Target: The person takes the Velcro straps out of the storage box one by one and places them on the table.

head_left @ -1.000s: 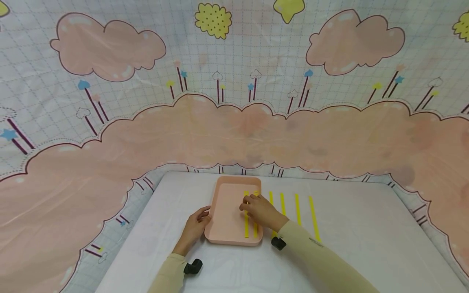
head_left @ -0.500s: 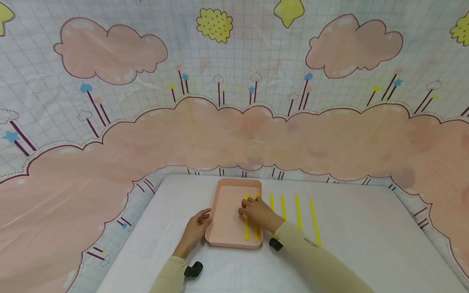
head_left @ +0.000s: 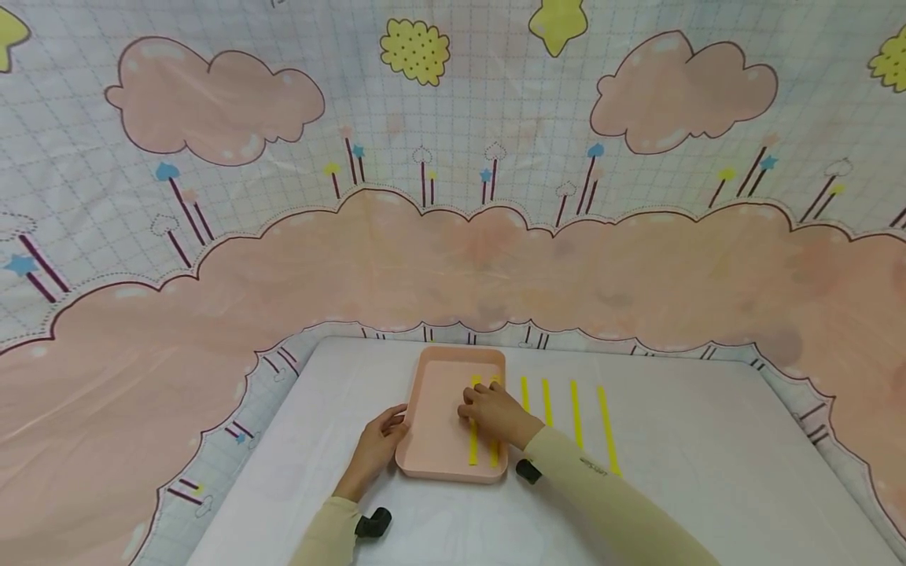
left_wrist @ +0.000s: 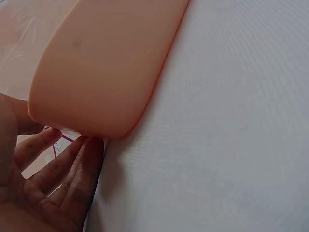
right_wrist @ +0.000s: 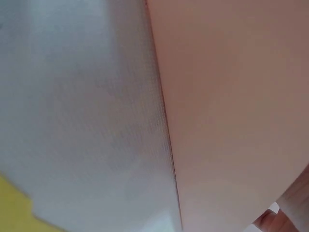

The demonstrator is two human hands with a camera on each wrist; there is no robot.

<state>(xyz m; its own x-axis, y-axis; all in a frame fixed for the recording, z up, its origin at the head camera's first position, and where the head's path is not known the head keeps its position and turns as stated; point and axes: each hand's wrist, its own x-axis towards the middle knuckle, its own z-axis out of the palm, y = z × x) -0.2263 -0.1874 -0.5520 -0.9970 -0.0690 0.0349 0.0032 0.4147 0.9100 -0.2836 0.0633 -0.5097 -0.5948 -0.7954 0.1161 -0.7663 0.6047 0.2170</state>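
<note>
A pink rectangular tray (head_left: 435, 440) lies on the white table. My left hand (head_left: 377, 446) holds its left side; in the left wrist view the thumb is at the rim and the fingers (left_wrist: 89, 159) touch the outer wall. Inside the tray's right half lie two yellow strips. My right hand (head_left: 501, 413) reaches over the right wall, its curled fingers at the left yellow strip (head_left: 473, 451), seemingly pinching it. Just right of that, the second yellow strip (head_left: 495, 453) passes beneath the hand. The right wrist view shows mainly the tray's outer wall (right_wrist: 227, 106), with fingers partly visible at the corner.
Several more yellow strips (head_left: 576, 409) lie side by side on the white table (head_left: 679, 440), right of the tray; the right forearm covers parts of them. A printed cloth (head_left: 453, 259) with clouds hangs behind the table. Black wrist cameras (head_left: 373, 523) sit below both hands.
My right hand has shifted slightly left over the tray. The left strip's near end has also moved a little left. My left hand stays at the tray's side.
</note>
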